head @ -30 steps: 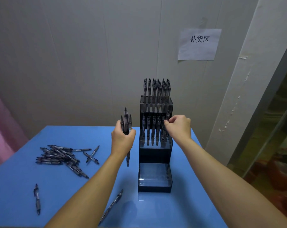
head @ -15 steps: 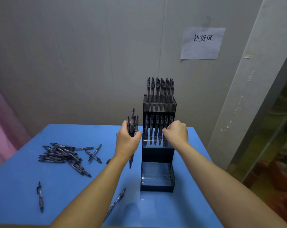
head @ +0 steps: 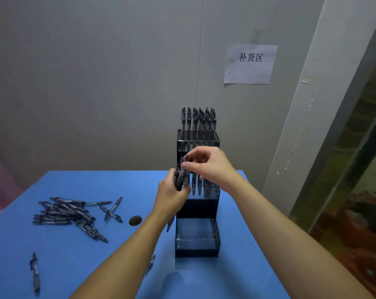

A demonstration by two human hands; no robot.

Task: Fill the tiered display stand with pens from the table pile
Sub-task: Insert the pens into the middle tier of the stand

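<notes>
On the blue counter [head: 53,266], a lone pen [head: 35,272] lies near the left edge, and the pen pile [head: 68,214] sits farther back. Toward the middle, the left hand [head: 169,197] is curled around a bundle of pens [head: 180,176]. The right hand [head: 208,165] reaches across, fingertips pinching the top of one pen in that bundle. Just behind stands the black tiered display stand [head: 196,236]: top tier full, middle partly filled, bottom tier bare.

Hands hide the middle-tier pens [head: 199,184]; a stray pen [head: 150,263] lies half-hidden.
</notes>
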